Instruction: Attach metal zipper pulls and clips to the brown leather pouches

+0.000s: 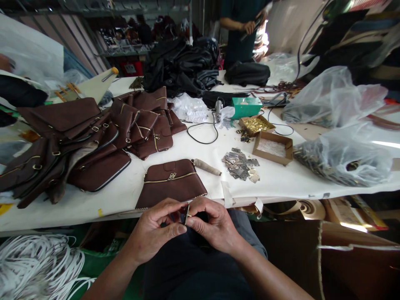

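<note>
My left hand [156,227] and my right hand [212,223] meet over my lap, just below the table's front edge. Both pinch a small flat metal plate [186,214], held on edge between the fingertips. Right above them a brown leather bag panel [171,183] with a gold zipper lies flat on the white table [281,183]. A cloth-wrapped tool handle [206,167] lies beside the panel. Further right sits a loose heap of metal plates [240,164].
A stack of brown bag pieces [78,141] fills the table's left. Cardboard trays [271,146] of small fittings, a green box [246,107], a black cable and clear plastic bags [340,158] lie to the right. Black bags are piled behind. A person stands at the far end. White cord lies bottom left.
</note>
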Motion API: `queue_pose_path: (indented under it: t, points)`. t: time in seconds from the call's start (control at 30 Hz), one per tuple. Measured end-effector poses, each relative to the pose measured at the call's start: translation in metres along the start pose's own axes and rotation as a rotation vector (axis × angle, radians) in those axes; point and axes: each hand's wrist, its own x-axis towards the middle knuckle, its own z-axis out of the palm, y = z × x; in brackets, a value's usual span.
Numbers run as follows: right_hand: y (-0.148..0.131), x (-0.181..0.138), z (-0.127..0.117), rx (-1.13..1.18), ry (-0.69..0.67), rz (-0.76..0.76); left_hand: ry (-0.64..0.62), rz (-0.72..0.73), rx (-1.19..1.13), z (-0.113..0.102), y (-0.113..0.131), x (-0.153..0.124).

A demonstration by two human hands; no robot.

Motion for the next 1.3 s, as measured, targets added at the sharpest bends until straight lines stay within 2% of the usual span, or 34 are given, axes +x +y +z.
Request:
queue_pose_path:
  t: [0.07,0.13,0.23,0.3,0.37,0.43,0.67,0.77,0.87,0.97,1.07,1.13,1.3]
  points:
    - [0.007,0.009,-0.004,-0.032,0.000,0.018,0.022,-0.018,0.086,-0.014,-0.003,0.014]
    - [0.019,0.023,-0.008,-0.075,0.022,0.061,0.113,0.008,0.289,-0.036,-0.009,0.039]
    - [0.046,0.049,-0.010,-0.135,0.057,0.136,0.288,0.122,0.839,-0.074,-0.025,0.091]
    - [0.067,0.064,-0.009,-0.167,0.074,0.176,0.244,0.095,1.120,-0.094,-0.038,0.123]
    - [0.085,0.072,-0.007,-0.208,0.088,0.213,0.178,0.069,1.213,-0.106,-0.049,0.145]
    - [0.097,0.074,-0.005,-0.255,0.097,0.229,0.138,0.070,1.232,-0.110,-0.054,0.155]
    - [0.106,0.065,-0.002,-0.341,0.082,0.180,0.174,0.095,1.335,-0.107,-0.041,0.147]
    - [0.106,0.065,-0.003,-0.331,0.075,0.178,0.129,0.031,1.191,-0.109,-0.029,0.147]
    - [0.103,0.066,-0.003,-0.279,0.052,0.180,0.025,-0.041,1.032,-0.115,-0.015,0.144]
    - [0.093,0.068,0.002,-0.205,0.040,0.156,-0.091,-0.072,0.925,-0.119,0.002,0.133]
    - [0.077,0.070,0.012,-0.144,0.040,0.088,-0.180,-0.148,0.669,-0.117,0.021,0.116]
    - [0.066,0.070,0.019,-0.119,0.042,0.050,-0.192,-0.178,0.537,-0.113,0.032,0.104]
    - [0.044,0.062,0.027,-0.144,0.040,-0.003,-0.149,-0.130,0.510,-0.091,0.059,0.075]
